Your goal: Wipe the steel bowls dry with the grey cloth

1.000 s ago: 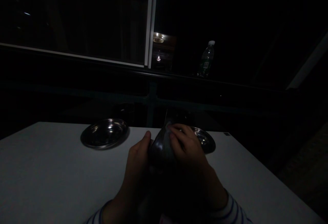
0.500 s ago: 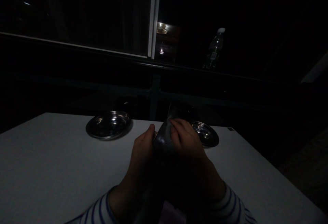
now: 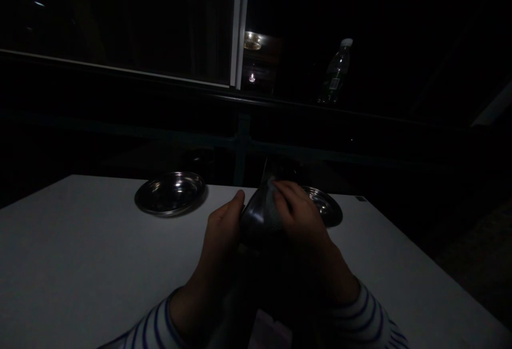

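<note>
The scene is very dark. My left hand (image 3: 220, 232) grips the left side of a shiny metal bowl (image 3: 258, 217) tilted up on its edge above the white table (image 3: 80, 264). Over the bowl's right side lies my right hand (image 3: 298, 213), fingers curled and pressing a pale cloth or pad against the metal; I cannot make out exactly what it is. Both wrists wear striped sleeves.
A round metal plate (image 3: 170, 193) rests on the table at the far left. Another metal plate (image 3: 326, 206) lies behind my right hand. A water bottle (image 3: 336, 72) stands on a dark ledge beyond, beside a window frame (image 3: 239, 26). The table's right edge drops into darkness.
My right hand has shifted slightly across the bowl's surface. The view has tilted a little, so everything sits slightly higher and to the right than a second ago.
</note>
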Action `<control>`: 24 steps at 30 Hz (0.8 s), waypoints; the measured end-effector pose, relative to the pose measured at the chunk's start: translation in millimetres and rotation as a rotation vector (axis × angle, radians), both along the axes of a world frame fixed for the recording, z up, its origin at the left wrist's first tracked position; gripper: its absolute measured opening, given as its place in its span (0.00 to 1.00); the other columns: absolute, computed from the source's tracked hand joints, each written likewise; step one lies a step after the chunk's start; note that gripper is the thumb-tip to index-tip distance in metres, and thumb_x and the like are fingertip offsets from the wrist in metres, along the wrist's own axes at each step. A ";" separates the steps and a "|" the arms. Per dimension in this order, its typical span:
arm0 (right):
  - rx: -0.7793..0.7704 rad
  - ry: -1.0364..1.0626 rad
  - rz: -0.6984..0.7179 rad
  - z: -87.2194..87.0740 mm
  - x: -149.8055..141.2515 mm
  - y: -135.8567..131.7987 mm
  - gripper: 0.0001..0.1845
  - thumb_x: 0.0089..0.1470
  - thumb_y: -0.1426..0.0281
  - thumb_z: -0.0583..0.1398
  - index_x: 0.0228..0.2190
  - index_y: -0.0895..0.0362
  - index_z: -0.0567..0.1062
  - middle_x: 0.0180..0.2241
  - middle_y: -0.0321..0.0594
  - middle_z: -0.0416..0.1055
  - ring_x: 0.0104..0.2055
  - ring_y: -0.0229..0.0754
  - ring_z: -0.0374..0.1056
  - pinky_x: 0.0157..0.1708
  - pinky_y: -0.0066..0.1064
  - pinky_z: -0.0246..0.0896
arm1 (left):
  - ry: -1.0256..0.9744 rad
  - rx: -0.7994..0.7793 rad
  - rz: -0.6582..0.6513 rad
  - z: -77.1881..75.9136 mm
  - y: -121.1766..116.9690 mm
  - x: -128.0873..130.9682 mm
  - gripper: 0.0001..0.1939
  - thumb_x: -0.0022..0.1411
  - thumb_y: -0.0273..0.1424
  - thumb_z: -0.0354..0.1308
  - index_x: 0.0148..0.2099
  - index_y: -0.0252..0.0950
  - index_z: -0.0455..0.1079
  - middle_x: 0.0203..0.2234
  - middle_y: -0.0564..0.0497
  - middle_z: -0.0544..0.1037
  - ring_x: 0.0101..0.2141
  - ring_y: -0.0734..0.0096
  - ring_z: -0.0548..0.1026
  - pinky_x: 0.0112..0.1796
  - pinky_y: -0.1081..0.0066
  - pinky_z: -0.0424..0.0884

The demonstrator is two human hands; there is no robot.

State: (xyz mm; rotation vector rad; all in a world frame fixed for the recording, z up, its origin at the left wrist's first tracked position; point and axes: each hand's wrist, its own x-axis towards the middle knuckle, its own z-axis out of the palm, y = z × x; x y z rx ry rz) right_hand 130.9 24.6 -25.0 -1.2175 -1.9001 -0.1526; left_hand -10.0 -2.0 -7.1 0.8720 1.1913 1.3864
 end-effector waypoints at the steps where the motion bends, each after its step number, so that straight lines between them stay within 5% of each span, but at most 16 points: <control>1: 0.009 -0.009 0.008 0.1 -0.2 -0.6 0.18 0.57 0.69 0.48 0.45 0.61 0.71 0.43 0.46 0.69 0.45 0.44 0.64 0.46 0.37 0.59 | -0.007 0.002 -0.010 -0.8 -0.3 -0.3 0.18 0.50 0.42 0.54 0.16 0.38 0.59 0.10 0.56 0.62 0.15 0.74 0.60 0.16 0.74 0.56; 8: 0.306 -0.262 0.222 -8.2 -30.8 -14.5 0.14 0.56 0.67 0.52 0.40 0.56 0.74 0.43 0.43 0.70 0.46 0.45 0.62 0.45 0.37 0.58 | 0.010 0.103 0.058 -6.5 7.9 -7.5 0.13 0.51 0.39 0.55 0.21 0.36 0.66 0.16 0.55 0.70 0.21 0.71 0.68 0.25 0.73 0.64; 18: 0.070 -0.128 0.080 -0.7 -7.8 -5.9 0.17 0.57 0.69 0.50 0.44 0.62 0.71 0.44 0.46 0.69 0.46 0.45 0.63 0.46 0.37 0.59 | 0.179 0.281 0.030 -5.9 -6.3 -6.3 0.05 0.37 0.27 0.63 0.20 0.39 0.69 0.18 0.51 0.74 0.27 0.63 0.71 0.30 0.71 0.66; 24: 0.337 -0.278 0.236 -7.4 -30.8 -16.7 0.13 0.56 0.67 0.53 0.40 0.56 0.74 0.43 0.42 0.70 0.46 0.45 0.62 0.45 0.38 0.57 | 0.025 0.170 0.076 -7.6 6.5 -8.9 0.13 0.51 0.40 0.54 0.23 0.36 0.68 0.19 0.52 0.73 0.25 0.67 0.71 0.28 0.71 0.66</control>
